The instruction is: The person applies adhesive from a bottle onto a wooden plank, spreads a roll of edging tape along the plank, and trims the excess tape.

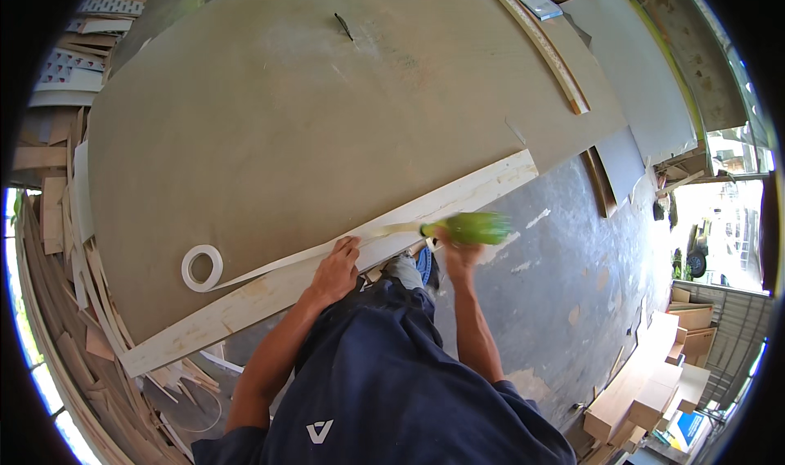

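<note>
At the left of the bench (270,138), your white roll (200,267) lies flat, and the pale strip (274,266) leads from it toward your left hand (337,270), beside the far edge of the long pale board (221,311). That board lies aslant across the near part of the bench, its left end nearer you and its right end farther away. Leave the roll free to turn, so that the strip feeds without tugging or twisting.

Your left hand is at the strip, fingers bent; I can't tell whether they pinch it or only press. Spread light, even pressure there, and check that the strip lies straight and flat before you go further along.

Farther right, your right hand (462,254) is closed around the narrow end of a green bottle (478,228), its wider body pointing right. Hold it firmly but with a loose wrist, make the strokes smooth and even, and let your two hands advance together so no slack gathers between them.

As for what is hard to make out: the stretch between your hands is blurred, so how the strip sits there is unclear. The bottle is blurred too, and its contents, if any, can't be judged. Your fingers hide the strip beneath them, and your fist covers the bottle's narrow end.
</note>
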### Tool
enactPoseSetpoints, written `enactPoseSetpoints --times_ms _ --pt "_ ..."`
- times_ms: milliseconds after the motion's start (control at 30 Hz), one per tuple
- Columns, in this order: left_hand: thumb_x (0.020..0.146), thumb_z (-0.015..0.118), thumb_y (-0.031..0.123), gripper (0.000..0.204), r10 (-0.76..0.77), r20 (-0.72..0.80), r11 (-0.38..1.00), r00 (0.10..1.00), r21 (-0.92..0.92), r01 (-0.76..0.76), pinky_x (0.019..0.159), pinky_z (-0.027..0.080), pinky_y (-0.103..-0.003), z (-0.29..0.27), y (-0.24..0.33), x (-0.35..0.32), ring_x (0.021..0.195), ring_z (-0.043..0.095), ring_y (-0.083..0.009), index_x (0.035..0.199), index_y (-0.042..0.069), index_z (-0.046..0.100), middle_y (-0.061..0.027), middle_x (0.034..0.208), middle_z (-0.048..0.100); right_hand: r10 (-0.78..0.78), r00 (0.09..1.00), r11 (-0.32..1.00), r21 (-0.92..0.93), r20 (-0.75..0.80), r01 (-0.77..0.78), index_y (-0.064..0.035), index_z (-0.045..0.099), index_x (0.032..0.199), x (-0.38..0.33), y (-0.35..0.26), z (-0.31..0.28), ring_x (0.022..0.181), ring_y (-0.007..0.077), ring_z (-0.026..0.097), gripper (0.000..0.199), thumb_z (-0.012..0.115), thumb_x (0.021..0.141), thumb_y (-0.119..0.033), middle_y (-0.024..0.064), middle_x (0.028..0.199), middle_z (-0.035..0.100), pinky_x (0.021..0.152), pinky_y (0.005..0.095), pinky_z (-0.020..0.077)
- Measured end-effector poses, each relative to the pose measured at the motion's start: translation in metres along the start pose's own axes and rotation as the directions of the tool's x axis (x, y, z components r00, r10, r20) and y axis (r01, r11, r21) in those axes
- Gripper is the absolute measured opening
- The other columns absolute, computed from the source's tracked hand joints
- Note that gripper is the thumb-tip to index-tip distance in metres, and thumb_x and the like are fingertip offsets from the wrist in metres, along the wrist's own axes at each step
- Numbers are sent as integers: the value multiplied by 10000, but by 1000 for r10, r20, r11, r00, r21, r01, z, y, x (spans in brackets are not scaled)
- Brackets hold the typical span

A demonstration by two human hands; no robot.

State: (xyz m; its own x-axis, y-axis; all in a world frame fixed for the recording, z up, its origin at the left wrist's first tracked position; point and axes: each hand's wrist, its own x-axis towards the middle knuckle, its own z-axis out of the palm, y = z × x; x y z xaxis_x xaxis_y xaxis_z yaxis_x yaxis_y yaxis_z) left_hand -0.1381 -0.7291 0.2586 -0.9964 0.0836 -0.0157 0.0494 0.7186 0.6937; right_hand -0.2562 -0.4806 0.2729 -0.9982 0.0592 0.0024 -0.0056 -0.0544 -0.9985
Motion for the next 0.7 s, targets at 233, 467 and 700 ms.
enactPoseSetpoints --times_ms 233,467,700 --pt "796 571 -16 227 15 -22 1000 1000 -12 -15 1074 444 -425 0 2 -1 1332 455 -351 1016 -63 594 -198 1363 554 688 725 334 900 -30 -280 -36 630 941 -43 6 -44 1047 395 642 324 619 881 -354 228 1070 654 1006 569 471" --pt "804 586 10 233 10 94 997 995 70 -17 1053 468 -423 -10 4 2 1343 449 -345 1034 -24 582 -171 1400 529 616 785 162 966 60 -201 -97 669 1004 -19 73 -34 1118 375 592 299 586 903 -366 169 1134 667 982 534 442" --pt "805 586 -26 179 66 -19 990 998 -120 -68 1059 452 -439 -13 -2 -2 1291 507 -363 981 5 574 -182 1346 575 530 836 308 951 -142 -34 -125 683 1033 26 81 -94 1121 364 605 304 623 887 -385 160 1180 657 937 561 465"
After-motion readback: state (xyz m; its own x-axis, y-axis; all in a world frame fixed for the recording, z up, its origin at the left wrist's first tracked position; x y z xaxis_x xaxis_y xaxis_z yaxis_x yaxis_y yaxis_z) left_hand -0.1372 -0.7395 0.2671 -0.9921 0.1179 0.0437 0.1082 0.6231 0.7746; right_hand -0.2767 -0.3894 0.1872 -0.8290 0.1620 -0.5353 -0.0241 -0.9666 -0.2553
